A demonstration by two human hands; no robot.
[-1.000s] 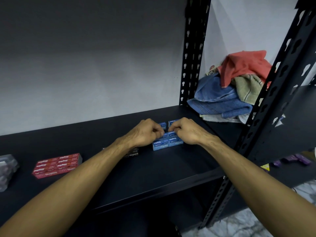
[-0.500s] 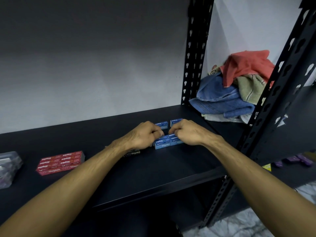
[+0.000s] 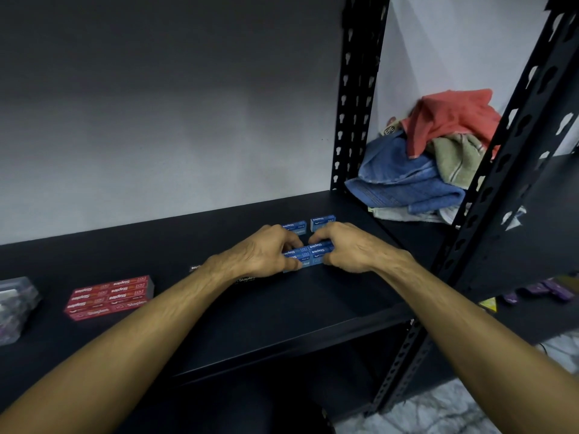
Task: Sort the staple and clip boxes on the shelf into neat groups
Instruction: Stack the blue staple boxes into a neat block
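A cluster of blue staple boxes (image 3: 313, 253) lies on the black shelf (image 3: 282, 311) at centre. My left hand (image 3: 263, 255) grips the cluster's left side and my right hand (image 3: 347, 249) grips its right side, fingers curled over the boxes. Two more blue boxes (image 3: 322, 221) sit just behind the hands. Black staple boxes (image 3: 246, 279) lie partly hidden under my left wrist. A neat block of red staple boxes (image 3: 109, 296) rests at the left. Clear plastic boxes (image 3: 14, 303) stand at the far left edge.
A pile of folded towels (image 3: 429, 164) in blue, red and green lies at the right beyond the black upright post (image 3: 354, 120). Another slotted post (image 3: 501, 170) rises at the front right. Purple items (image 3: 545, 289) lie on the neighbouring shelf.
Both hands have stayed on the blue boxes, pressing them closer together. The view shifted slightly.
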